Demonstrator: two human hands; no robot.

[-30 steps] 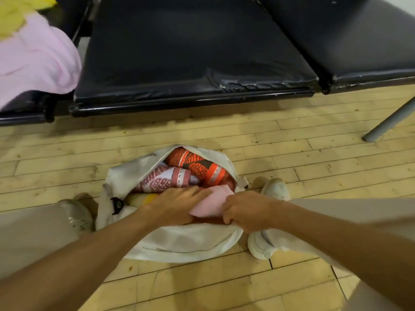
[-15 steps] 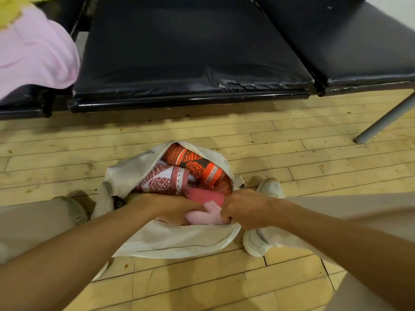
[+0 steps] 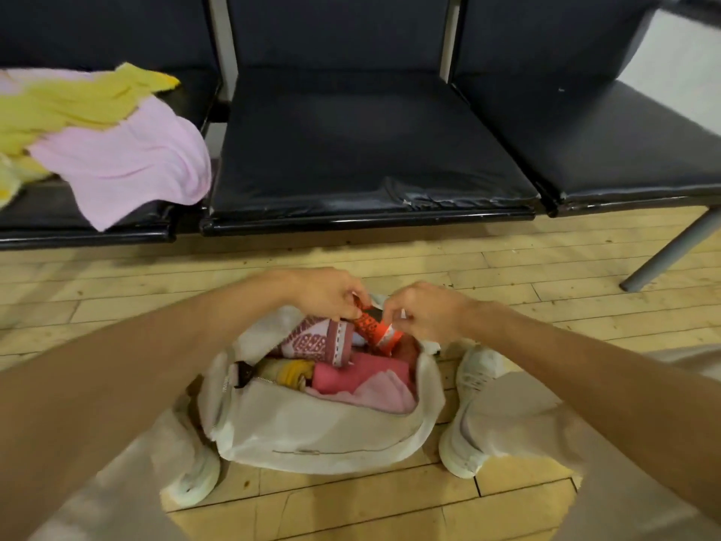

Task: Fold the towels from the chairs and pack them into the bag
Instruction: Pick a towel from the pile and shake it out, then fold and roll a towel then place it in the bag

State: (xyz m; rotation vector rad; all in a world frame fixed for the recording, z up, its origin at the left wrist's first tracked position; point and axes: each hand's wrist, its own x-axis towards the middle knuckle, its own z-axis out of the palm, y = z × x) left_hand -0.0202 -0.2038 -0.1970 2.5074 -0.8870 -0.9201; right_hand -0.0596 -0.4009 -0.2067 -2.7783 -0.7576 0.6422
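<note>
An open white bag (image 3: 312, 431) stands on the floor between my feet. Inside lie a pink folded towel (image 3: 374, 388), a darker pink roll (image 3: 343, 378), a yellow roll (image 3: 290, 374), a maroon-and-white patterned roll (image 3: 316, 341) and an orange patterned roll (image 3: 374, 329). My left hand (image 3: 327, 292) and my right hand (image 3: 425, 312) both pinch the orange roll at the bag's far rim. On the left chair seat lie an unfolded pink towel (image 3: 128, 162) and a yellow towel (image 3: 78, 103).
A row of black padded chairs (image 3: 351, 150) stands behind the bag; a grey metal chair leg (image 3: 671, 251) slants down at the right. The floor is light wooden boards (image 3: 546, 306). My white shoes (image 3: 472, 404) flank the bag.
My hands have let go of the pink towel at the bag's near side and moved to the far side, onto the orange roll. The view has tilted up, showing the towels on the left chair.
</note>
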